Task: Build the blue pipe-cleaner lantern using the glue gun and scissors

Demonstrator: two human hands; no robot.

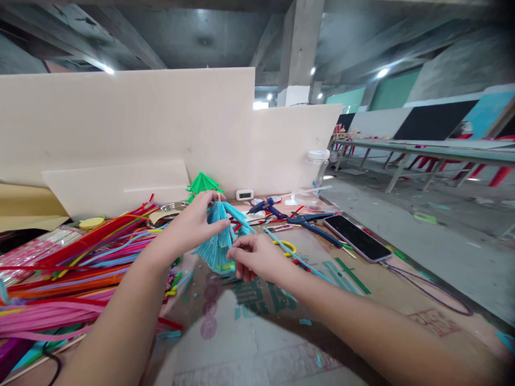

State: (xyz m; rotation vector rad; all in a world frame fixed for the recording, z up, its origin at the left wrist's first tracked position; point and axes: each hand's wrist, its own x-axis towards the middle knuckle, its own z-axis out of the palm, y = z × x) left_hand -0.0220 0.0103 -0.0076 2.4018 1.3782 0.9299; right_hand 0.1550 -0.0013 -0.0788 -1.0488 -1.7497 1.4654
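A cone-shaped piece made of light blue pipe cleaners (219, 241) stands upright between my hands, layered like a tiered roof or skirt. My left hand (201, 222) grips it near the top, fingers behind and thumb across the front. At its lower right edge, the curled fingers of my right hand (253, 257) pinch the blue strands; the fingertips are partly hidden. A green pipe-cleaner piece (203, 184) of a similar roof shape stands just behind my left hand. A loose blue pipe cleaner (300, 261) lies beside my right wrist.
Bundles of colourful pipe cleaners (72, 273) cover the left side. A hot glue gun (267, 208), blue-handled pliers (317, 228), yellow-handled scissors (287, 247) and a phone (357, 237) lie to the right. Behind are a small digital timer (244, 194), a clear jar (314, 174) and pale boards (132, 123).
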